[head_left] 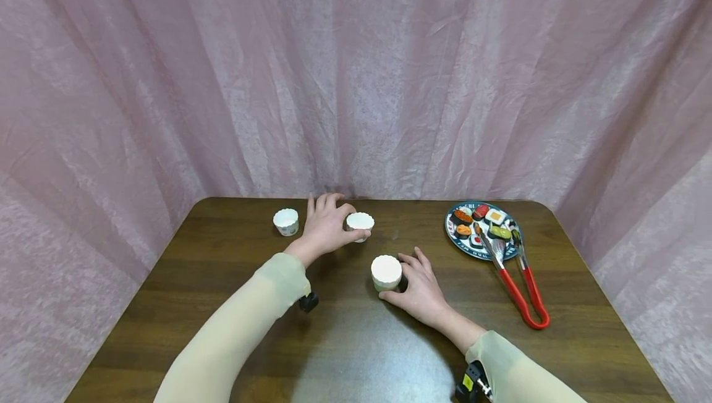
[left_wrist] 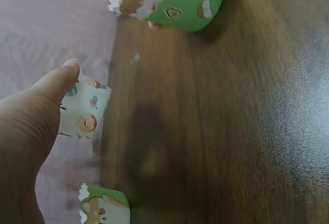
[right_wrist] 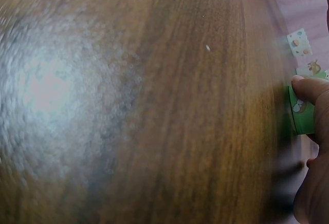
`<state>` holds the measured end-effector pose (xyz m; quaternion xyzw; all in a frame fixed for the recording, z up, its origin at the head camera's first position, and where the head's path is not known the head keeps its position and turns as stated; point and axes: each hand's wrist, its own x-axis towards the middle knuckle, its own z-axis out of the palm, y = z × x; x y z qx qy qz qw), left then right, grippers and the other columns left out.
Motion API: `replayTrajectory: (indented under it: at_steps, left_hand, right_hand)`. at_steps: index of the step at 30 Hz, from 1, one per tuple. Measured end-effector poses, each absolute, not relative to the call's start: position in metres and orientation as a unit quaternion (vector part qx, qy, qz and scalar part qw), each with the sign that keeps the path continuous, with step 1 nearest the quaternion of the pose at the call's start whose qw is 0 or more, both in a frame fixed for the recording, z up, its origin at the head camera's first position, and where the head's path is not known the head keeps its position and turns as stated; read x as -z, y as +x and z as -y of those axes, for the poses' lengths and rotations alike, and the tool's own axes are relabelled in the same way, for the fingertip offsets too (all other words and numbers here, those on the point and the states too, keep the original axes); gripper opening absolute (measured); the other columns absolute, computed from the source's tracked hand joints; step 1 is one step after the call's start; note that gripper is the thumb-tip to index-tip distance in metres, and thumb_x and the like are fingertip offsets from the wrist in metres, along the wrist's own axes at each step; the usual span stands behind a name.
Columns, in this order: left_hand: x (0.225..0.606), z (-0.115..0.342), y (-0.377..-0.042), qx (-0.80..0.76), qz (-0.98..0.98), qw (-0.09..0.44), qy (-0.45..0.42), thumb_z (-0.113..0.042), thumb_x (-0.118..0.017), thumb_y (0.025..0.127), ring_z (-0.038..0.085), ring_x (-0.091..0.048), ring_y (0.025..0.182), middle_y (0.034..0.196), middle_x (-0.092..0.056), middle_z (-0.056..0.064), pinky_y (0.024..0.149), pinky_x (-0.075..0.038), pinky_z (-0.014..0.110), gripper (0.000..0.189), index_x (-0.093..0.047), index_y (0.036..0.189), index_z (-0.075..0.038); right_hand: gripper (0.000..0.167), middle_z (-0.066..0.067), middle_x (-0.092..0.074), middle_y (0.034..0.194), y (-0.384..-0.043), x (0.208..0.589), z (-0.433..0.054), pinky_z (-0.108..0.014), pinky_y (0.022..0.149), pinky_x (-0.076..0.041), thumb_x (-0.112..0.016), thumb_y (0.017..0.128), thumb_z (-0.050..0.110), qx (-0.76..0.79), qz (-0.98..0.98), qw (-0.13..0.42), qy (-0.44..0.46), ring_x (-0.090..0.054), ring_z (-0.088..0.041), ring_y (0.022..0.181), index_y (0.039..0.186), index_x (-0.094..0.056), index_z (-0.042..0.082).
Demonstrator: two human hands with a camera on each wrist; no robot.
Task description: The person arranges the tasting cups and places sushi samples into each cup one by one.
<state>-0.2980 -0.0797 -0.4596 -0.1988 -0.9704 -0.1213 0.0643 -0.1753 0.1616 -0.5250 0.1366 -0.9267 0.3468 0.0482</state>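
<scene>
At the back middle of the table my left hand [head_left: 327, 227] holds a white paper baking cup [left_wrist: 87, 108], thumb against its side. That cup has a printed donut and other small pictures; its open top faces up in the head view. Closer to me, my right hand [head_left: 419, 288] grips a green paper baking cup [left_wrist: 187, 3] between thumb and fingers. It has a white scalloped rim and small printed pictures. A third baking cup [head_left: 286, 222], green and white with a printed animal in the left wrist view, stands upright left of my left hand.
At the back right, a round blue-patterned plate [head_left: 452, 236] bears several pieces of toy sushi [head_left: 495, 216]. Red-handled tongs [head_left: 520, 301] lie with their tips over the plate. A pink curtain [head_left: 356, 81] hangs behind the brown wooden table [head_left: 345, 353].
</scene>
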Motion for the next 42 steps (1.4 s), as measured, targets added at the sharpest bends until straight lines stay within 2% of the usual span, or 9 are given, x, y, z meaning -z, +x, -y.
replayTrajectory:
  at_steps: [3, 10, 17, 24, 33, 38, 42]
  left_hand:
    - [0.465, 0.076, -0.302, 0.101, 0.972, 0.065, -0.200, -0.084, -0.057, 0.082, 0.039, -0.024, 0.148, 0.155, -0.037, 0.012, 0.119, 0.003, 0.066, 0.074, -0.067, 0.129, -0.029]
    - [0.476, 0.070, -0.309, 0.087, 0.975, 0.048, -0.200, -0.079, -0.061, 0.084, 0.038, -0.019, 0.152, 0.160, -0.034, 0.011, 0.119, 0.009, 0.063, 0.069, -0.066, 0.131, -0.029]
    - [0.484, 0.070, -0.315, 0.070, 0.975, 0.035, -0.207, -0.075, -0.064, 0.085, 0.040, -0.017, 0.152, 0.161, -0.034, 0.014, 0.118, 0.002, 0.067, 0.069, -0.065, 0.134, -0.026]
    - [0.485, 0.069, -0.322, 0.074, 0.980, 0.002, -0.186, -0.071, -0.064, 0.088, 0.039, -0.009, 0.154, 0.164, -0.029, 0.014, 0.118, 0.006, 0.065, 0.071, -0.060, 0.142, -0.026]
    - [0.492, 0.069, -0.333, 0.074, 0.980, 0.009, -0.184, -0.070, -0.061, 0.089, 0.041, -0.011, 0.153, 0.164, -0.029, 0.015, 0.118, 0.001, 0.068, 0.074, -0.056, 0.147, -0.025]
    - [0.493, 0.067, -0.334, 0.077, 0.981, 0.005, -0.179, -0.070, -0.061, 0.089, 0.040, -0.011, 0.154, 0.164, -0.028, 0.014, 0.118, 0.005, 0.066, 0.075, -0.054, 0.149, -0.025]
    - [0.491, 0.067, -0.331, 0.080, 0.982, -0.005, -0.170, -0.070, -0.061, 0.089, 0.040, -0.010, 0.154, 0.165, -0.026, 0.014, 0.118, 0.005, 0.066, 0.083, -0.046, 0.155, -0.022]
  right_hand:
    - [0.060, -0.016, -0.051, 0.149, -0.176, 0.526, -0.161, -0.062, 0.119, -0.020, -0.090, 0.075, 0.042, -0.346, 0.927, 0.048, 0.136, -0.016, -0.042, 0.152, 0.121, -0.071, 0.008]
    - [0.062, -0.016, -0.052, 0.149, -0.176, 0.526, -0.161, -0.063, 0.118, -0.020, -0.090, 0.075, 0.042, -0.346, 0.927, 0.049, 0.135, -0.017, -0.043, 0.152, 0.123, -0.071, 0.007]
    - [0.064, -0.015, -0.052, 0.149, -0.177, 0.527, -0.162, -0.062, 0.118, -0.021, -0.090, 0.075, 0.044, -0.344, 0.928, 0.049, 0.136, -0.017, -0.043, 0.152, 0.124, -0.070, 0.008]
    - [0.063, -0.014, -0.051, 0.149, -0.176, 0.528, -0.162, -0.062, 0.119, -0.020, -0.090, 0.075, 0.044, -0.345, 0.928, 0.045, 0.131, -0.016, -0.041, 0.153, 0.124, -0.070, 0.009]
    - [0.062, -0.014, -0.052, 0.149, -0.175, 0.526, -0.162, -0.062, 0.118, -0.021, -0.090, 0.075, 0.043, -0.349, 0.926, 0.052, 0.135, -0.017, -0.043, 0.152, 0.124, -0.070, 0.009]
    - [0.062, -0.014, -0.052, 0.149, -0.175, 0.528, -0.162, -0.062, 0.118, -0.022, -0.090, 0.075, 0.043, -0.348, 0.926, 0.053, 0.134, -0.017, -0.042, 0.152, 0.123, -0.070, 0.010]
    - [0.063, -0.014, -0.052, 0.149, -0.174, 0.527, -0.161, -0.062, 0.118, -0.022, -0.090, 0.075, 0.044, -0.346, 0.927, 0.052, 0.134, -0.017, -0.042, 0.152, 0.124, -0.070, 0.010]
